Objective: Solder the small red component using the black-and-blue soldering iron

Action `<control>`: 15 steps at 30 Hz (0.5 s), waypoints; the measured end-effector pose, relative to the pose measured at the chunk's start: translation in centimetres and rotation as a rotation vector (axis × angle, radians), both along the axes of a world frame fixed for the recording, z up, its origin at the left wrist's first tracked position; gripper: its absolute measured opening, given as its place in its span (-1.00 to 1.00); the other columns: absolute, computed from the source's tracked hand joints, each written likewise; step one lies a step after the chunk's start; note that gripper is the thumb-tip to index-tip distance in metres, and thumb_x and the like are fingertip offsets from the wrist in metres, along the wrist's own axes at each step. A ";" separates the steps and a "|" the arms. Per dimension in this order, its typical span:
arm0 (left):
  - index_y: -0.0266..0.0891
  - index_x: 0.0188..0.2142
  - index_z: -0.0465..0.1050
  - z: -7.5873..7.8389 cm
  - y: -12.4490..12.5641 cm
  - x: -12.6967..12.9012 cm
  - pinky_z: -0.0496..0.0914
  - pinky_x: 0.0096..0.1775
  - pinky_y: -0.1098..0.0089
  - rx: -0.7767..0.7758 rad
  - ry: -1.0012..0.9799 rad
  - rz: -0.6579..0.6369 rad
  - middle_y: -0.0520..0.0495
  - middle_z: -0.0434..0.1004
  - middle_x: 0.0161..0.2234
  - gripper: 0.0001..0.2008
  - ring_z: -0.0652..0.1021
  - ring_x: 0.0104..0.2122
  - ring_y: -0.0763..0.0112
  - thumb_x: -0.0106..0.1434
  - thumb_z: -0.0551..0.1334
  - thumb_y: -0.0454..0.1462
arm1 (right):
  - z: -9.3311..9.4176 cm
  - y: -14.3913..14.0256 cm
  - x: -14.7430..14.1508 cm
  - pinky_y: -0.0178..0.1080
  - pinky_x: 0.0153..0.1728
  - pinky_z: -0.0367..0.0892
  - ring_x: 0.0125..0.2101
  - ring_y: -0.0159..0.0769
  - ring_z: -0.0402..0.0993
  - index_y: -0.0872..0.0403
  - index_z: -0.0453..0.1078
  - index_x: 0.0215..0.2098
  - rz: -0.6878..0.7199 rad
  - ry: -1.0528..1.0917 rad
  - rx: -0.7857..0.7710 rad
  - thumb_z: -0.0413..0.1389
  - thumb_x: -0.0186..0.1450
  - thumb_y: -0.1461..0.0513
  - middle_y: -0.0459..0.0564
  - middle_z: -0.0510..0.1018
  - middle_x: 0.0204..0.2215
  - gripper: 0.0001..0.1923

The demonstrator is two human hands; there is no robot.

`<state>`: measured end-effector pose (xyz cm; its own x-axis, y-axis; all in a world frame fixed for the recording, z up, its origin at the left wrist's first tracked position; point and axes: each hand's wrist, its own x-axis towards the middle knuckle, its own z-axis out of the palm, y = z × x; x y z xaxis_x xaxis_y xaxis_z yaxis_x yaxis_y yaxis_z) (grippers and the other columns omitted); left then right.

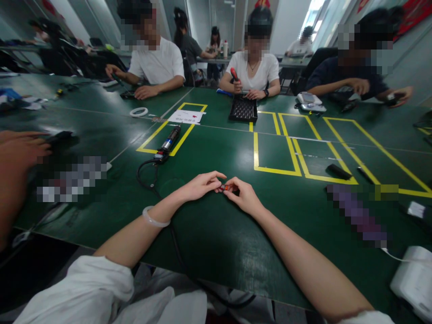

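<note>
My left hand (201, 185) and my right hand (243, 195) meet over the green table (216, 234), fingertips pinched together on a small red and black part (225, 187). The part is mostly hidden by my fingers. A pale bangle (153, 219) circles my left wrist. Both forearms rest on the table's near edge.
An electric screwdriver (168, 143) with a black cable lies ahead to the left. A black tray (243, 109) sits before a person opposite who holds a red tool. A black bar (339, 171) lies to the right, a white device (412, 281) at the far right. Yellow tape lines mark the table.
</note>
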<state>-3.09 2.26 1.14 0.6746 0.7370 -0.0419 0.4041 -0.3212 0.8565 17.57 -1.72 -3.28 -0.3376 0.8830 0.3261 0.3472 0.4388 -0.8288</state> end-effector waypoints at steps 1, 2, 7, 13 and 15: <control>-0.26 0.10 0.31 0.1 0.4 -0.5 0.38 -0.10 0.30 0.093 0.066 0.028 -0.09 0.53 -0.22 -0.60 0.53 -0.20 0.33 0.38 0.05 -0.09 | 0.1 0.0 0.0 -0.33 -0.30 0.31 -0.39 -0.39 0.41 0.07 0.37 -0.24 -0.014 -0.011 0.006 0.15 0.26 0.28 -0.11 0.47 -0.40 -0.91; -0.24 0.10 0.32 0.2 1.0 -1.2 0.37 -0.04 0.27 0.212 0.145 0.081 -0.11 0.52 -0.15 -0.60 0.52 -0.13 0.30 0.39 0.04 -0.10 | 0.2 0.0 0.0 -0.33 -0.31 0.30 -0.40 -0.39 0.40 0.08 0.38 -0.24 -0.029 -0.016 0.007 0.14 0.27 0.28 -0.11 0.47 -0.41 -0.92; -0.33 0.22 0.20 0.2 5.5 -7.7 0.15 0.20 0.06 0.676 0.591 0.623 -0.31 0.16 0.25 -0.43 0.23 0.22 -0.01 0.30 0.19 -0.12 | 0.4 0.0 0.0 -0.33 -0.33 0.26 -0.40 -0.38 0.38 0.08 0.41 -0.25 -0.058 -0.036 -0.008 0.14 0.28 0.26 -0.10 0.47 -0.42 -0.93; -0.47 0.23 0.15 -0.8 8.7 -14.8 0.32 0.00 -0.02 0.448 0.794 0.840 -0.43 0.22 0.21 -0.31 0.35 0.12 -0.14 0.25 0.26 -0.10 | 0.3 0.0 0.0 -0.32 -0.33 0.25 -0.38 -0.37 0.39 0.09 0.43 -0.25 -0.055 -0.055 -0.014 0.14 0.30 0.24 -0.09 0.49 -0.40 -0.92; -0.37 0.21 0.23 -1.0 8.9 -15.4 0.36 -0.06 0.10 0.406 0.817 0.835 -0.34 0.33 0.14 -0.39 0.43 0.05 -0.04 0.27 0.22 -0.08 | 0.4 0.0 0.1 -0.32 -0.32 0.25 -0.38 -0.37 0.39 0.09 0.44 -0.25 -0.055 -0.056 -0.020 0.14 0.30 0.24 -0.08 0.49 -0.40 -0.91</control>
